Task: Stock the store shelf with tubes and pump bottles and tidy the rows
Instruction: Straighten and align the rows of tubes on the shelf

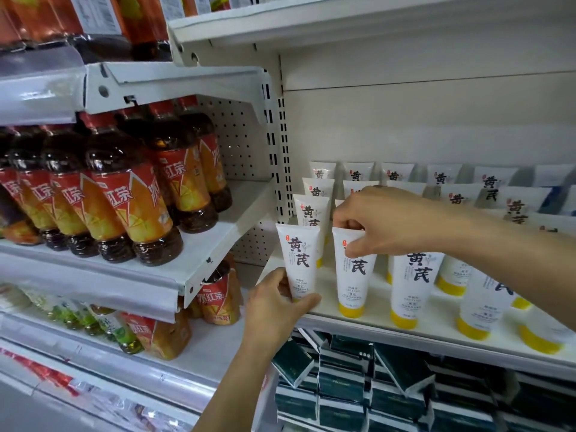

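Head view: left hand (277,302) grips front tube (298,260); right hand (374,222) pinches second tube (353,275).

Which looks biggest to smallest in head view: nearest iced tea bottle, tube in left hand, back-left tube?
1. Nearest iced tea bottle
2. Tube in left hand
3. Back-left tube; it sits farther away, so real size is unsure.

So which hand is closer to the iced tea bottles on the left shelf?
Left. The left hand grips the base of the front corner tube, just right of the iced tea bottles. The right hand pinches the next tube, farther right.
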`<state>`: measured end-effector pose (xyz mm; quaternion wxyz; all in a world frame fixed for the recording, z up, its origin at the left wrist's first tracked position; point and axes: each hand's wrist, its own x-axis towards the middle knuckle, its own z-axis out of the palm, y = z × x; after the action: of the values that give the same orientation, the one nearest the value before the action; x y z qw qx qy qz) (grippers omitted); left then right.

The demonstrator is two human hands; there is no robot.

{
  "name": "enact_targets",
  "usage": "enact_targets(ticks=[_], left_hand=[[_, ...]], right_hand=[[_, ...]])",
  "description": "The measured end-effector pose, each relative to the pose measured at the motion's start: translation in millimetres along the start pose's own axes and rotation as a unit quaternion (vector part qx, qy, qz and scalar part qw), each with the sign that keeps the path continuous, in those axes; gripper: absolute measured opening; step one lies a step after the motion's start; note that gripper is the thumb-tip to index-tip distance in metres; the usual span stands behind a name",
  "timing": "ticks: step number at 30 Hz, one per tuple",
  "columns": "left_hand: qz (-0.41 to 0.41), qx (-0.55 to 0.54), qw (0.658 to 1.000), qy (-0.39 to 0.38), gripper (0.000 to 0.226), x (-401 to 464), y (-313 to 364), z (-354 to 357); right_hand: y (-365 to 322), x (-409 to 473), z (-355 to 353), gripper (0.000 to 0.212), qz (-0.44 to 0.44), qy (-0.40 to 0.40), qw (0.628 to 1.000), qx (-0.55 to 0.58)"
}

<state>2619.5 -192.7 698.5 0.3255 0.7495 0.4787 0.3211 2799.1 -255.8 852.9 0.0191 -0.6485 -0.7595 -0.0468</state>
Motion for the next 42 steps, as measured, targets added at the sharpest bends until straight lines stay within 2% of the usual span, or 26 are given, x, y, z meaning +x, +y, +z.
enact_targets(ticks=[15, 20, 22, 24, 26, 30, 33, 38, 40, 42], left_hand=[[-0.004, -0.037, 0.999, 0.005, 0.047, -1.4, -3.0, 6.0], [0.016, -0.113, 0.993, -0.011, 0.058, -7.3, -2.7, -4.3], [0.027, -0.166, 0.986, 0.015, 0.070, -8.0, -3.1, -14.1], [0.027, -0.219, 0.974, 0.045, 0.075, -1.7, -0.2, -24.9], [0.025, -0.253, 0.966, 0.048, 0.066, 8.4, 10.6, -34.7], [0.018, -0.242, 0.969, 0.035, 0.021, 34.0, 32.8, -48.8], [0.003, -0.223, 0.975, 0.002, 0.023, 54.6, 36.8, -52.3], [-0.007, -0.170, 0.980, -0.108, 0.049, 88.6, 28.6, -40.6], [-0.023, -0.145, 0.978, -0.149, 0.045, 95.5, 28.2, -33.2], [-0.036, -0.150, 0.975, -0.157, 0.023, 97.9, 30.3, -25.3]], right_hand=[[2.7, -2.3, 0.6, 0.022, -0.013, -0.021, 0.999, -0.028], [7.4, -2.2, -12.1, 0.023, 0.012, -0.044, 0.997, 0.065], [14.5, -0.8, -19.5, 0.015, 0.026, -0.036, 0.988, 0.150], [24.1, 2.2, -27.6, 0.009, 0.037, -0.006, 0.983, 0.180], [34.6, 6.3, -34.4, 0.007, 0.062, 0.011, 0.981, 0.181], [53.6, 15.1, -36.8, 0.008, 0.098, 0.017, 0.977, 0.189], [60.5, 21.5, -30.9, 0.008, 0.104, 0.018, 0.978, 0.179], [54.5, 40.7, -22.0, 0.009, 0.084, 0.012, 0.983, 0.164], [47.8, 51.0, -19.0, 0.013, 0.077, 0.004, 0.986, 0.150], [41.9, 61.0, -16.4, 0.018, 0.073, -0.006, 0.987, 0.143]])
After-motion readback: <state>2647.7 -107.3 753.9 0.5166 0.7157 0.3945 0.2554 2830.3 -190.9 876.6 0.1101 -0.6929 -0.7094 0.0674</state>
